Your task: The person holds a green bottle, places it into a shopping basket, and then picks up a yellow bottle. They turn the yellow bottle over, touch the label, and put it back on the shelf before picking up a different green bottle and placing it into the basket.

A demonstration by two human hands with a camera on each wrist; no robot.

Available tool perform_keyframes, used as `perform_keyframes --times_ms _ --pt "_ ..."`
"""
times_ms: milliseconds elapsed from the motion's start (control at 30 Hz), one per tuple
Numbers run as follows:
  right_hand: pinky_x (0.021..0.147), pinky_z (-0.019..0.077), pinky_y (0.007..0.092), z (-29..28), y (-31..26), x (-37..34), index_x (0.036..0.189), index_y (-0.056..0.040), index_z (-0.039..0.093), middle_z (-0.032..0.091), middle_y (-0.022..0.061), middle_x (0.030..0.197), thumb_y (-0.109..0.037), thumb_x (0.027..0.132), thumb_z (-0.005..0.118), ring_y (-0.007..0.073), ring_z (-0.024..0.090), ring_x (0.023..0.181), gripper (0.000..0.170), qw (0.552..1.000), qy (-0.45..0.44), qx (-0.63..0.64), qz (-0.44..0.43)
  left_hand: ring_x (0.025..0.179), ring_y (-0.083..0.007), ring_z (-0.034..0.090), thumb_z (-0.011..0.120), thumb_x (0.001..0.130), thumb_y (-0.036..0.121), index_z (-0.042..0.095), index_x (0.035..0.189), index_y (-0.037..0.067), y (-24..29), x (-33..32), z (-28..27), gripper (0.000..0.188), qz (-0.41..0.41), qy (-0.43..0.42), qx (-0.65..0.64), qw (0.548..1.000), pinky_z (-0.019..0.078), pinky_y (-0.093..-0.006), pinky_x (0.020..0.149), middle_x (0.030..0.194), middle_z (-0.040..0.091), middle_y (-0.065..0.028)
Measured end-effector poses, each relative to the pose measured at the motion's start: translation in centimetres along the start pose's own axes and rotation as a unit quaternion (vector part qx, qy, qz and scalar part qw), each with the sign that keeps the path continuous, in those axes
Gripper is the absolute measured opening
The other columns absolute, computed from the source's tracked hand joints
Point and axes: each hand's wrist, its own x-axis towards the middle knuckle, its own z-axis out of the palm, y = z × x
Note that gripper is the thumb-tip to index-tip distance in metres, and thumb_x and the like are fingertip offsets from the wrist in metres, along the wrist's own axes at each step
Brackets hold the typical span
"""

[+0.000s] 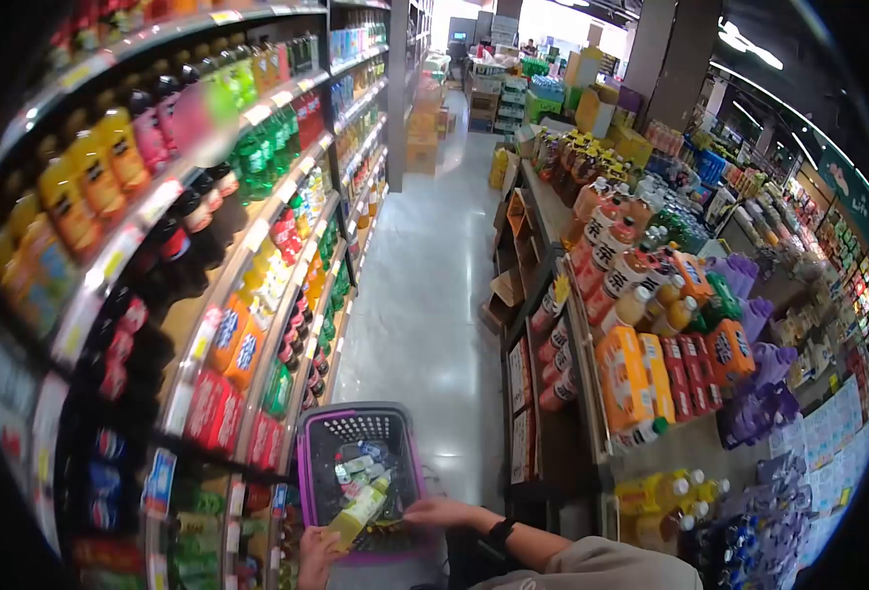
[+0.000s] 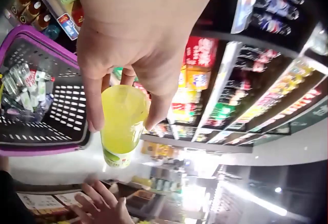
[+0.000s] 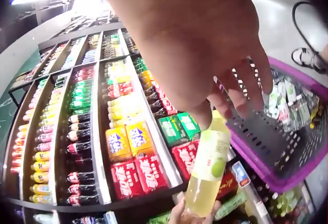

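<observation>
My left hand (image 1: 318, 556) grips the lower end of a bottle of pale yellow-green drink (image 1: 361, 513), thumb and fingers on opposite sides of it. The bottle tilts over the near part of a dark grey basket with a purple rim (image 1: 303, 462). In the right wrist view its label (image 3: 211, 157) is pale with a green round fruit picture, and its top end overlaps my right fingertips. My right hand (image 1: 436, 512) is beside the bottle, fingers loosely extended; in the left wrist view this hand (image 2: 102, 206) appears spread beyond the bottle's end.
Several clear bottles (image 1: 361, 462) lie inside the basket. Tall drink shelves (image 1: 199, 364) line the left side. On the right stands a display table (image 1: 577, 344) with bottles and orange and red packs. A shiny floor aisle (image 1: 425, 275) runs between them toward stacked boxes (image 1: 498, 93).
</observation>
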Motion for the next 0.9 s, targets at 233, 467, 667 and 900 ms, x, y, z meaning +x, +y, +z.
perform_keyframes --times_ms 233,467,667,900 --pt "0.107 0.0474 0.0359 16.5 -9.2 -8.2 0.148 -0.0015 0.047 0.058 0.0102 0.143 -0.048 0.105 0.058 0.0197 0.055 0.133 0.065 0.970 -0.129 0.203 -0.043 0.103 -0.0300 0.069 0.079 0.084 0.006 0.045 0.121 0.009 -2.2 -20.1 -4.0 0.050 0.123 -0.077 -0.007 0.989 0.0662 -0.0480 0.070 0.118 0.061 -0.0117" --pt "0.110 0.0479 0.0413 24.3 -12.4 -12.2 0.150 -0.0084 0.046 0.056 0.0064 0.146 -0.047 0.106 0.057 0.0194 0.054 0.133 0.060 0.947 -0.168 0.256 -0.093 0.123 -0.0273 0.057 0.076 0.090 0.018 0.047 0.149 0.007 -0.9 -33.6 -2.1 0.067 0.185 -0.025 0.137 0.973 0.0509 -0.0371 0.099 0.134 0.058 -0.0140" --pt "0.110 0.0454 0.0418 27.1 -13.0 -17.8 0.151 -0.0109 0.045 0.055 0.0031 0.144 -0.051 0.105 0.055 0.0170 0.050 0.134 0.061 0.935 -0.222 0.251 -0.115 0.122 -0.0229 0.056 0.075 0.093 0.018 0.023 0.163 0.006 -3.6 -42.0 2.5 0.088 0.161 -0.005 0.176 0.971 0.0527 -0.0356 0.090 0.147 0.050 -0.0122" --pt "0.107 0.0441 0.0375 26.8 -11.5 -21.0 0.150 -0.0107 0.045 0.056 0.0037 0.140 -0.051 0.103 0.060 0.0146 0.051 0.130 0.063 0.937 -0.255 0.163 -0.173 0.137 -0.0245 0.044 0.075 0.093 0.014 0.011 0.165 0.006 -5.6 -46.6 12.3 0.096 0.140 0.035 0.130 0.981 0.0436 -0.0359 0.108 0.155 0.039 -0.0126"
